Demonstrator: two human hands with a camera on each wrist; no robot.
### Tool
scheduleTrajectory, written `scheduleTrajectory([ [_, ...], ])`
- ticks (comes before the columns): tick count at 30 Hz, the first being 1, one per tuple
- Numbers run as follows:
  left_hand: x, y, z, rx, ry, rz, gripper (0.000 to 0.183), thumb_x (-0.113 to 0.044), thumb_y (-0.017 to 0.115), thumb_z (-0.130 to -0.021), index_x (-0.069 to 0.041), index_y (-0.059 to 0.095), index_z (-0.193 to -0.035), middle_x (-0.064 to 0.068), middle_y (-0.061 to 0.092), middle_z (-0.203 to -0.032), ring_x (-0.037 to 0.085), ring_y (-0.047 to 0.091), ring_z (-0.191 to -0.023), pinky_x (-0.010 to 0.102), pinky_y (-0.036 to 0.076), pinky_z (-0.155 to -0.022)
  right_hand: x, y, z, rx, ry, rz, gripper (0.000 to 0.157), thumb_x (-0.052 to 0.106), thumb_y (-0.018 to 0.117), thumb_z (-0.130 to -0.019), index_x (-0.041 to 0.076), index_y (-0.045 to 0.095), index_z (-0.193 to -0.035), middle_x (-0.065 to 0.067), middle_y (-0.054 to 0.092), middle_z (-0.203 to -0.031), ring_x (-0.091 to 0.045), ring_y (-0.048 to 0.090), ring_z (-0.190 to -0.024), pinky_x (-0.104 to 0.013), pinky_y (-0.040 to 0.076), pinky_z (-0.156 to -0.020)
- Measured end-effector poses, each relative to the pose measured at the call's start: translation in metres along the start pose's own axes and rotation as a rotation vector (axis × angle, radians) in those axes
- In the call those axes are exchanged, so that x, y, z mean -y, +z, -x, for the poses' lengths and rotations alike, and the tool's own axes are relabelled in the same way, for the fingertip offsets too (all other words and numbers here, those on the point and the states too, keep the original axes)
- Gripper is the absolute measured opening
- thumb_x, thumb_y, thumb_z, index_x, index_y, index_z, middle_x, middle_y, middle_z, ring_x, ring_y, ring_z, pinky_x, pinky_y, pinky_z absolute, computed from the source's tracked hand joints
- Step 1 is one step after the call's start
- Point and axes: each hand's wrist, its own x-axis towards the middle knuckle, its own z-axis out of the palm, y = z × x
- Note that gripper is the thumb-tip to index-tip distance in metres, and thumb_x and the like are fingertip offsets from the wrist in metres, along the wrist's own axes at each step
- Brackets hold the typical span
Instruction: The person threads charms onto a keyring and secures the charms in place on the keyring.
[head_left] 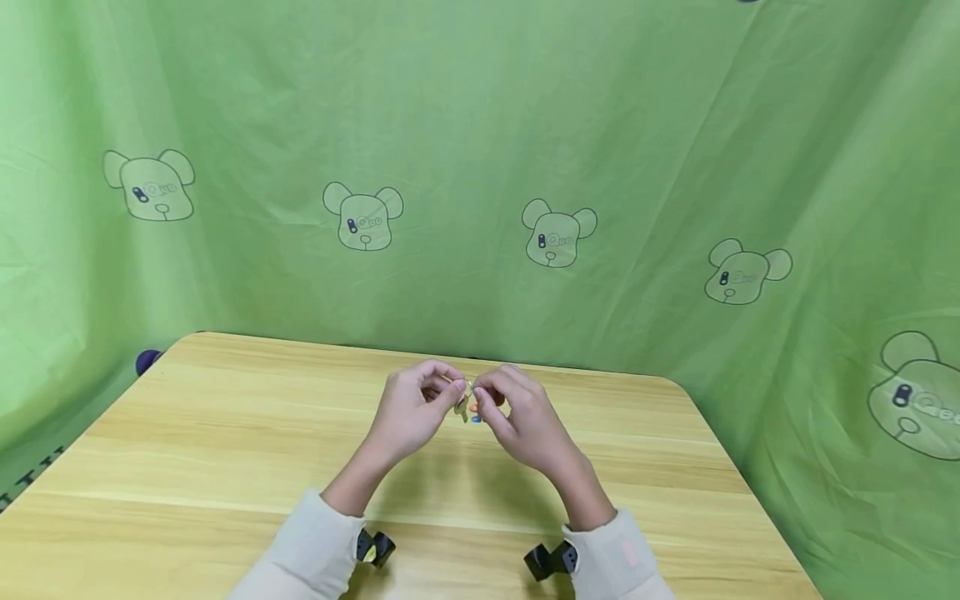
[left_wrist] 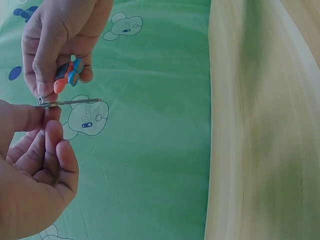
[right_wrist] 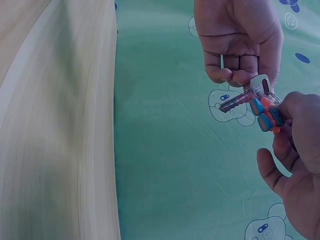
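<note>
Both hands meet above the table. My left hand pinches a metal key by its head between thumb and finger, and the key's toothed blade points away from the fingertips. My right hand pinches the small metal key ring at the key's head, its fingertips nearly touching the left ones. A small orange and blue charm hangs beside the right fingers, close to the key. The fingertips partly hide the ring, so whether the key is fully threaded on it I cannot tell.
The wood-grain table lies under both hands. Behind and around it hangs a green curtain printed with bear heads. Black wrist cameras sit at the sleeves.
</note>
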Motion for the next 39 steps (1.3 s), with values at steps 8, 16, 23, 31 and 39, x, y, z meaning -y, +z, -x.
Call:
scheduleTrajectory([
  [8, 0.0, 0.0002, 0.0, -0.005, 0.005, 0.014, 0.007, -0.018, 0.065, -0.091, -0.012, 0.067, -0.092, -0.005, 0.069, -0.073, 0.014, 0.059, -0.059, 0.028, 0.047, -0.052, -0.0014, 0.0008, -0.0002, -0.016, -0.023, 0.018, 0.007, 0.009, 0.056, -0.094, 0.01, 0.063, -0.092, 0.006, 0.054, -0.08, -0.007, 0.049, -0.074, -0.023, 0.045, -0.061],
  [16, 0.001, 0.0012, -0.0007, -0.022, -0.038, 0.06, 0.006, -0.017, 0.066, -0.09, -0.012, 0.067, -0.094, -0.001, 0.069, -0.073, 0.019, 0.059, -0.06, 0.025, 0.044, -0.05, 0.0, 0.0012, -0.0012, 0.007, -0.007, 0.002, 0.01, 0.011, 0.053, -0.097, 0.012, 0.062, -0.093, 0.008, 0.053, -0.082, -0.006, 0.049, -0.075, -0.019, 0.043, -0.06],
  [23, 0.0014, 0.0014, -0.0007, -0.026, -0.055, 0.096, 0.009, -0.016, 0.066, -0.09, -0.011, 0.067, -0.097, 0.003, 0.07, -0.075, 0.02, 0.058, -0.059, 0.025, 0.041, -0.048, 0.0007, 0.0007, -0.0008, 0.022, 0.009, -0.021, 0.01, 0.012, 0.053, -0.097, 0.012, 0.061, -0.094, 0.007, 0.053, -0.084, -0.007, 0.051, -0.075, -0.02, 0.045, -0.059],
  [31, 0.001, 0.0001, 0.0001, 0.027, -0.037, 0.054, 0.005, -0.018, 0.063, -0.092, -0.016, 0.066, -0.096, -0.005, 0.069, -0.073, 0.017, 0.057, -0.057, 0.026, 0.041, -0.045, -0.0004, 0.0, 0.0002, 0.014, 0.014, -0.011, 0.011, 0.012, 0.053, -0.097, 0.009, 0.063, -0.094, 0.007, 0.053, -0.083, -0.006, 0.05, -0.074, -0.019, 0.043, -0.058],
  [39, 0.0026, 0.0005, -0.0005, 0.02, -0.001, 0.033, 0.006, -0.019, 0.066, -0.091, -0.013, 0.067, -0.091, -0.006, 0.069, -0.074, 0.016, 0.06, -0.062, 0.028, 0.049, -0.055, -0.0007, 0.0001, 0.0007, 0.017, 0.026, -0.007, 0.011, 0.012, 0.052, -0.097, 0.01, 0.062, -0.094, 0.008, 0.053, -0.081, -0.005, 0.05, -0.073, -0.02, 0.044, -0.059],
])
